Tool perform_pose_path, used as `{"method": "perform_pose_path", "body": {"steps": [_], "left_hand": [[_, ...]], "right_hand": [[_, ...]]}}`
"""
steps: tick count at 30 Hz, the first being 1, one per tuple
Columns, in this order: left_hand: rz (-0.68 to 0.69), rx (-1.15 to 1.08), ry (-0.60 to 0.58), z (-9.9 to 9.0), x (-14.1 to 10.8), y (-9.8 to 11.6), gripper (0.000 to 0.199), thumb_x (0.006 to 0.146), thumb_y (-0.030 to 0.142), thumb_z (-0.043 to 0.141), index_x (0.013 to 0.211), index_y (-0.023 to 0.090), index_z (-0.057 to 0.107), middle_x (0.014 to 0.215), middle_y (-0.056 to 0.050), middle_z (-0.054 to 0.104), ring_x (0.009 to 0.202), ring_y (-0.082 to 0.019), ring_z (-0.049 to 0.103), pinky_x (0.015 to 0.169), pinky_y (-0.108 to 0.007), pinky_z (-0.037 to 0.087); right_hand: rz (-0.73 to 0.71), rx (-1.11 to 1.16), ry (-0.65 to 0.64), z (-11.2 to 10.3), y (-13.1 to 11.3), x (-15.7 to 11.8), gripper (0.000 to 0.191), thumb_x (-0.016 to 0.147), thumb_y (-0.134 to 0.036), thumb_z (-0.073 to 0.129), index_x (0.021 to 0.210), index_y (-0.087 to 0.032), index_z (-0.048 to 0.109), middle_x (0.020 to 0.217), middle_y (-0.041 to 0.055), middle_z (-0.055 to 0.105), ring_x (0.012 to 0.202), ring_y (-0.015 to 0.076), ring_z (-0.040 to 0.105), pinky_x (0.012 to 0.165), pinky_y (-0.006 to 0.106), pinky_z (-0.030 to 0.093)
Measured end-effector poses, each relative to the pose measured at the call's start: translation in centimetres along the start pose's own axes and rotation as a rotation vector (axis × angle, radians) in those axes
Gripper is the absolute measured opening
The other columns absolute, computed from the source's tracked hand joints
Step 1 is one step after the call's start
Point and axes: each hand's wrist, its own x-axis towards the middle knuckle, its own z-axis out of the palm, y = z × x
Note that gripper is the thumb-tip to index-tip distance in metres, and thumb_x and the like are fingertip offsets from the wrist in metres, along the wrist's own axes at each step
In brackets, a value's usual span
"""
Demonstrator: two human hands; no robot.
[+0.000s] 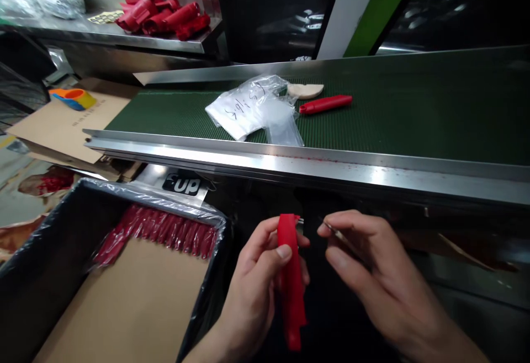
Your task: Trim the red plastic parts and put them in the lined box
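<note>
My left hand [265,275] is closed around a long red plastic part [291,280], held nearly upright with its lower end jutting below my fingers. A small metallic piece shows beside the part's top edge, too small to make out. To the right, my right hand [368,263] pinches a thin pointed metal tool [337,233] between thumb and fingers. Its tip points at the red part but stands apart from it. The rest of the tool is hidden in my palm.
Ahead runs a green conveyor belt [406,109] with a metal edge [372,174], bearing a plastic bag [252,106], a pale half-round piece [306,91] and a red part [326,104]. Wrapped red parts [165,230] line a bin [83,219] at left. More red parts [159,15] lie on a shelf.
</note>
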Motion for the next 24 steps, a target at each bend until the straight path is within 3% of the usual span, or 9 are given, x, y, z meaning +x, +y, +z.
{"method": "perform_pose_path", "body": {"steps": [3, 6, 8, 14, 20, 24], "left_hand": [[0.009, -0.008, -0.043, 0.1, -0.4, -0.1, 0.023, 0.088, 0.025, 0.054, 0.110, 0.022, 0.062, 0.095, -0.004, 0.065, 0.057, -0.009, 0.056, 0.049, -0.018, 0.042], [0.023, 0.012, -0.048, 0.1, -0.8, -0.1, 0.023, 0.089, 0.027, 0.054, 0.110, 0.022, 0.062, 0.095, -0.004, 0.064, 0.056, -0.008, 0.055, 0.047, -0.017, 0.041], [0.029, 0.031, -0.046, 0.1, -1.0, 0.0, 0.024, 0.088, 0.028, 0.056, 0.110, 0.022, 0.063, 0.095, -0.003, 0.063, 0.055, -0.008, 0.055, 0.047, -0.017, 0.040], [-0.022, 0.048, -0.042, 0.4, -1.2, 0.1, 0.027, 0.085, 0.032, 0.059, 0.109, 0.020, 0.061, 0.068, 0.000, 0.060, 0.050, -0.009, 0.051, 0.045, -0.017, 0.037], [-0.019, 0.072, -0.051, 0.1, -1.4, 0.1, 0.027, 0.085, 0.035, 0.059, 0.108, 0.020, 0.061, 0.062, 0.000, 0.059, 0.049, -0.010, 0.050, 0.045, -0.018, 0.036], [-0.033, 0.066, -0.060, -0.2, -1.6, 0.0, 0.029, 0.085, 0.034, 0.059, 0.111, 0.020, 0.061, 0.068, -0.001, 0.062, 0.051, -0.010, 0.050, 0.045, -0.019, 0.036]], "right_hand": [[-0.236, -0.124, -0.032, -1.2, -0.5, 1.3, 0.032, 0.093, -0.010, 0.052, 0.121, -0.023, 0.056, 0.114, 0.0045, 0.061, 0.104, 0.0136, 0.060, 0.087, 0.024, 0.052], [-0.461, -0.248, -0.035, -1.6, -0.9, 2.1, 0.043, 0.087, 0.002, 0.053, 0.126, -0.015, 0.056, 0.113, 0.0079, 0.061, 0.101, 0.0146, 0.058, 0.087, 0.029, 0.050], [-0.537, -0.316, -0.036, -1.7, -1.0, 2.2, 0.044, 0.085, 0.003, 0.054, 0.127, -0.010, 0.057, 0.112, 0.0102, 0.062, 0.099, 0.0160, 0.057, 0.084, 0.032, 0.050], [-0.576, -0.399, -0.021, -1.9, -1.2, 2.1, 0.039, 0.085, 0.002, 0.055, 0.122, -0.009, 0.061, 0.111, 0.0107, 0.064, 0.100, 0.0182, 0.057, 0.082, 0.034, 0.050], [-0.589, -0.408, -0.016, -2.1, -1.4, 2.2, 0.038, 0.087, -0.001, 0.054, 0.122, -0.011, 0.061, 0.112, 0.0104, 0.064, 0.100, 0.0186, 0.058, 0.081, 0.034, 0.051], [-0.596, -0.419, -0.021, -2.0, -1.4, 2.2, 0.039, 0.085, 0.002, 0.054, 0.122, -0.009, 0.061, 0.112, 0.0110, 0.063, 0.099, 0.0183, 0.057, 0.081, 0.034, 0.050]]}}
